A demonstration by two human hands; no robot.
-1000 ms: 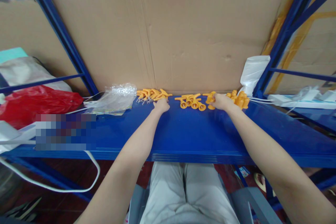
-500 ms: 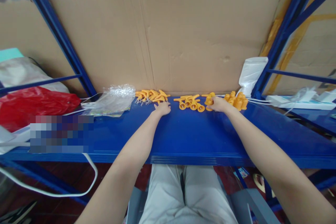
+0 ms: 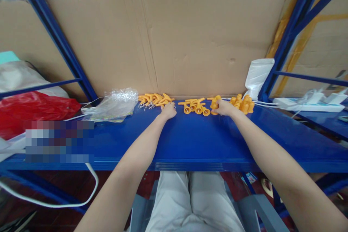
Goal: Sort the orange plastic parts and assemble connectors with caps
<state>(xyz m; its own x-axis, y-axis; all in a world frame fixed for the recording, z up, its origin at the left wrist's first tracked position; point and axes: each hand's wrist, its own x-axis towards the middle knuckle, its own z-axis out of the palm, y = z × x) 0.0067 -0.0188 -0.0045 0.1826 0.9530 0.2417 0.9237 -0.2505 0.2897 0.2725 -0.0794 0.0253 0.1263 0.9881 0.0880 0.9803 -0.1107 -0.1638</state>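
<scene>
Small orange plastic parts lie in three groups along the back of the blue shelf (image 3: 195, 137). My left hand (image 3: 168, 110) rests curled on the shelf just right of the left pile of orange parts (image 3: 154, 99), which has small metal chains by it. What its fingers hold is hidden. My right hand (image 3: 224, 107) is closed on an orange part (image 3: 214, 103) between the middle row of orange parts (image 3: 194, 106) and the right pile of orange parts (image 3: 242, 103).
A crumpled clear plastic bag (image 3: 114, 103) lies left of the piles. A red bag (image 3: 32, 107) and white cables sit at far left. A white bag (image 3: 258, 74) leans on the blue post, with a power strip (image 3: 307, 106) beyond. Cardboard (image 3: 174, 40) backs the shelf.
My right hand has moved left from the right pile toward the middle row with an orange part. My left hand has stayed near the left pile.
</scene>
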